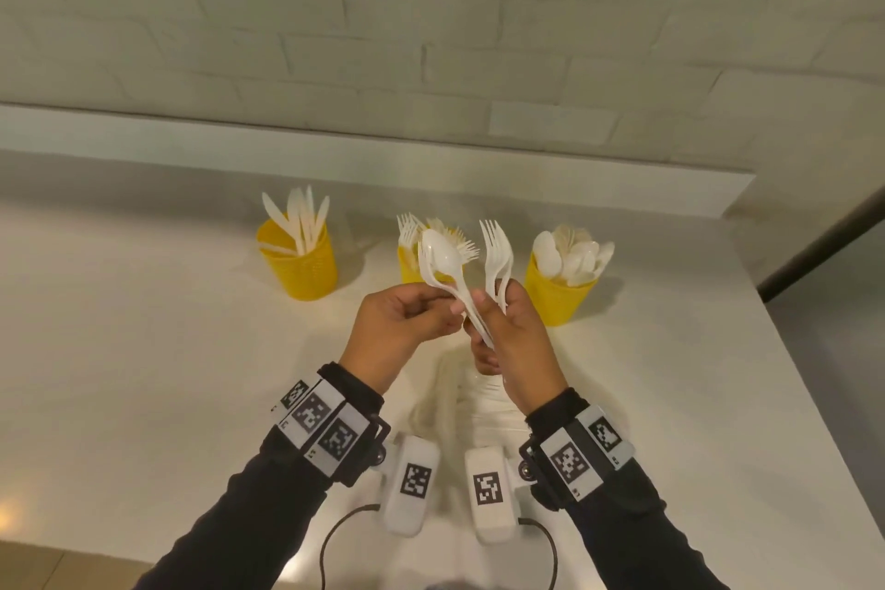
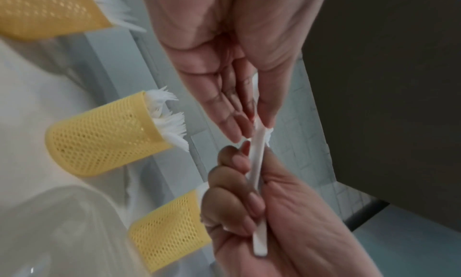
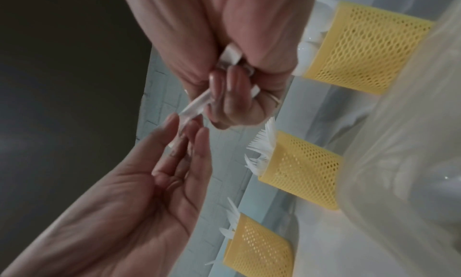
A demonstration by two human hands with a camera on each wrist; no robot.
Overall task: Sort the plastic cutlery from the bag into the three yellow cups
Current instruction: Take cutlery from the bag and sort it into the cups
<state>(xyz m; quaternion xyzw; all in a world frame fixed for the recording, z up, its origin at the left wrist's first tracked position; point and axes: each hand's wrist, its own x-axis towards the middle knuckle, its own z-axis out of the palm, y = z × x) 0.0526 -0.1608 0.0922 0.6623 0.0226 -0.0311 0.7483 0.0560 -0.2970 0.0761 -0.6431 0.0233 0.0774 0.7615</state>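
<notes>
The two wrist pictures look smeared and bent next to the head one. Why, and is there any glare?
Head view: sharp, the wall's brick lines bow, a warm glare spot on the counter at lower left. Left wrist view: hands and spoon handle softly blurred, yellow cups tipped sideways by the wide lens. Right wrist view: blurrier, the clear bag a hazy foreground smear.

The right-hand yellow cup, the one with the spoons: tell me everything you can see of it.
The spoon cup is a yellow plastic cup with a perforated mesh wall and a plain solid rim band, tapering a little toward its base. It stands upright on the white counter, rightmost of the three cups, near the back wall. It is packed with white plastic spoons, bowls up and fanned above the rim. Neither hand touches it; the right hand is held in front of it, to its left.
</notes>
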